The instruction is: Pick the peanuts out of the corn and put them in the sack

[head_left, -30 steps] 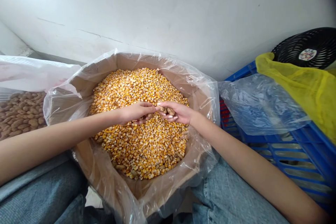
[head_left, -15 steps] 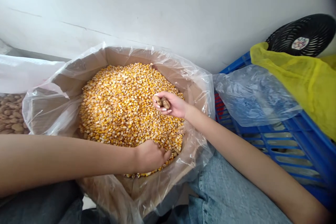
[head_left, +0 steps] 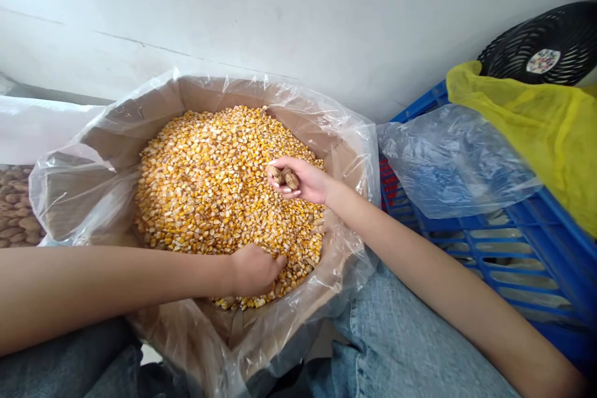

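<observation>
Dried corn kernels (head_left: 200, 180) fill a cardboard box lined with a clear plastic bag (head_left: 347, 130). Over the right part of the corn, my right hand (head_left: 310, 180) is turned palm up, its fingers curled round several brown unshelled peanuts (head_left: 290, 180). My left hand (head_left: 255, 269) rests down on the kernels near the box's front edge. Its fingers are bent into the corn, with the thumb beside them; whatever they pinch is hidden from me. A few peanuts also seem to lie among the kernels near that hand.
At the left edge stands a white sack (head_left: 41, 127) with many brown peanuts (head_left: 18, 208) below it. On the right is a blue plastic crate (head_left: 517, 261) bearing a clear plastic bag (head_left: 459, 165), a yellow mesh bag (head_left: 527, 112) and a black fan (head_left: 543, 43). A white wall (head_left: 280, 12) rises behind.
My left hand has shifted slightly left across the corn and its fingers have moved among the kernels. My right hand still holds the peanuts. The view has tilted a little.
</observation>
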The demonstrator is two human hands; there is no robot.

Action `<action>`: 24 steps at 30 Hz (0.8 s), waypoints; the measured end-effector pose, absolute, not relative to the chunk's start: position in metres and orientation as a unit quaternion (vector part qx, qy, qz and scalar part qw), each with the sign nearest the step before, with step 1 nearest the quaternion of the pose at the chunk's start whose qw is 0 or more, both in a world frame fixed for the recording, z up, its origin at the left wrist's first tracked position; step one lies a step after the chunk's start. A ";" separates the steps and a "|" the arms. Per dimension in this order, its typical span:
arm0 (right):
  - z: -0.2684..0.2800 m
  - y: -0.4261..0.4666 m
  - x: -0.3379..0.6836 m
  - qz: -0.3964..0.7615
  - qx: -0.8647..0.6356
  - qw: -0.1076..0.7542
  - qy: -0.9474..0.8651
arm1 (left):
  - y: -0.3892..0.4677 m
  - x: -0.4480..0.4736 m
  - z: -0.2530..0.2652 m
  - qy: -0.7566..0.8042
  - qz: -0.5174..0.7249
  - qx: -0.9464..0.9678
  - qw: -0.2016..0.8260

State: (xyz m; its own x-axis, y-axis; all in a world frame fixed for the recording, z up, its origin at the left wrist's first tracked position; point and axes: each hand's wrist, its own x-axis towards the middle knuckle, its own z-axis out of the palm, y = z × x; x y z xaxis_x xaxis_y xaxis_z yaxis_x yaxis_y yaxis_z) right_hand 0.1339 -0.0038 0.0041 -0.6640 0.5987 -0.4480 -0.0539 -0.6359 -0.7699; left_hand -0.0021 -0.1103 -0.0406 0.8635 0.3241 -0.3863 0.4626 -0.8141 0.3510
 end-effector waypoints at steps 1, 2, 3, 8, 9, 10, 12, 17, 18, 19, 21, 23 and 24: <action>0.004 -0.004 0.134 0.828 -0.361 0.198 -0.381 | -0.104 -0.003 -0.038 0.227 -0.154 0.932 0.235; 0.005 -0.004 0.135 0.826 -0.362 0.199 -0.383 | -0.097 -0.003 -0.035 0.244 -0.145 0.923 0.261; 0.005 -0.004 0.135 0.825 -0.363 0.201 -0.385 | -0.090 -0.004 -0.032 0.257 -0.131 0.908 0.304; 0.007 -0.005 0.136 0.822 -0.362 0.207 -0.387 | -0.063 -0.003 -0.024 0.274 -0.071 0.653 0.703; 0.008 -0.005 0.136 0.822 -0.364 0.208 -0.386 | -0.060 -0.003 -0.024 0.270 -0.066 0.579 0.766; 0.008 -0.005 0.136 0.821 -0.366 0.209 -0.384 | -0.058 -0.003 -0.023 0.265 -0.063 0.513 0.814; 0.008 -0.005 0.136 0.822 -0.371 0.212 -0.377 | -0.056 -0.004 -0.022 0.247 -0.063 0.409 0.876; 0.007 -0.005 0.136 0.824 -0.371 0.225 -0.364 | -0.049 -0.006 -0.017 0.196 -0.052 0.226 0.953; 0.007 -0.005 0.136 0.823 -0.371 0.227 -0.365 | -0.048 -0.007 -0.016 0.191 -0.041 0.207 0.959; 0.006 -0.005 0.137 0.823 -0.370 0.229 -0.366 | -0.046 -0.007 -0.016 0.187 -0.031 0.193 0.963; 0.006 -0.005 0.136 0.820 -0.372 0.232 -0.368 | -0.045 -0.008 -0.016 0.179 -0.017 0.177 0.968; 0.005 -0.004 0.136 0.818 -0.374 0.235 -0.369 | -0.044 -0.009 -0.017 0.171 -0.011 0.175 0.970; 0.005 -0.004 0.136 0.817 -0.375 0.235 -0.369 | -0.044 -0.009 -0.017 0.169 -0.012 0.180 0.969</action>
